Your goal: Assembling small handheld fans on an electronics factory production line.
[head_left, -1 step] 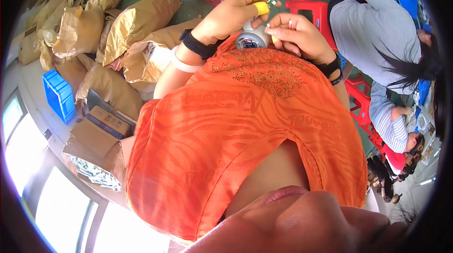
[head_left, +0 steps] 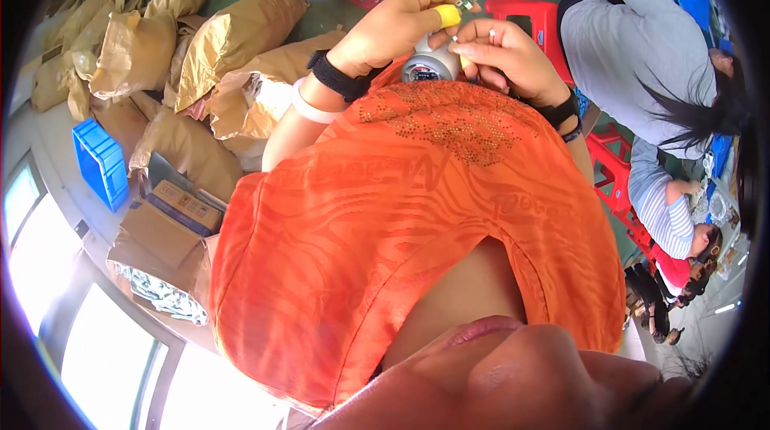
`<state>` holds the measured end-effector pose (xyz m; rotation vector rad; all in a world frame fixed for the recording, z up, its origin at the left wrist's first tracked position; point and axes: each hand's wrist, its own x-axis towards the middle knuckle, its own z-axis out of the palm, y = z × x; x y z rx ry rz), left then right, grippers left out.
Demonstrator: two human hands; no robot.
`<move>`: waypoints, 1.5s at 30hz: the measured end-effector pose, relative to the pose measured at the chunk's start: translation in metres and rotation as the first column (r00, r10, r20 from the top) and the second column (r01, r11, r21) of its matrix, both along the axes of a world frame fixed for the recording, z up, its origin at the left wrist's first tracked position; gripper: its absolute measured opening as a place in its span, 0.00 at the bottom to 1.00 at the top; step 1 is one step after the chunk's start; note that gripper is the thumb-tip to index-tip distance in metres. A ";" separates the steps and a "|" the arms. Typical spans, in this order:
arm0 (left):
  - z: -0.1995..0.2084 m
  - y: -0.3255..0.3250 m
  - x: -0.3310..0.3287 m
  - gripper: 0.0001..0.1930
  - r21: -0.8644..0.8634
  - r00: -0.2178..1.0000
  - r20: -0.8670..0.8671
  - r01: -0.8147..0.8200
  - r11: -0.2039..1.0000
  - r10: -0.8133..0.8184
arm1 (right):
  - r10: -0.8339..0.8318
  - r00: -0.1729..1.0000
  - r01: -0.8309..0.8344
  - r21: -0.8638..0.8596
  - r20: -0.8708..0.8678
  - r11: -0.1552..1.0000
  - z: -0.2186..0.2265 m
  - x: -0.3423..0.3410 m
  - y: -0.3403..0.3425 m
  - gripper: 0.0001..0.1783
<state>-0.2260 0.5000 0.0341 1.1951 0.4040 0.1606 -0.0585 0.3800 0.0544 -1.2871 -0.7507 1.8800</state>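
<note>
Your L hand has its fingers clamped on a sm. green PCB, just beyond the round grey housing nr your shirt. Your R hand is beside the housing, fingers bent; can't tell if they grip.

On my feed I have two things in hand. I see a small green circuit board with silvery parts, sticking out past the fingertips of the left hand. Below it I make out a rounded, pale grey housing, sitting between that hand and the right hand, close against the shirt front. Its dark round face tilts toward the wearer, with small details too fine for me to read.
</note>
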 end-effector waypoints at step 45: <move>-0.004 0.007 0.050 0.08 0.012 0.948 -0.083 0.309 0.951 -0.307 | -0.493 0.699 0.411 0.273 0.519 0.870 -0.009 0.004 -0.030 0.17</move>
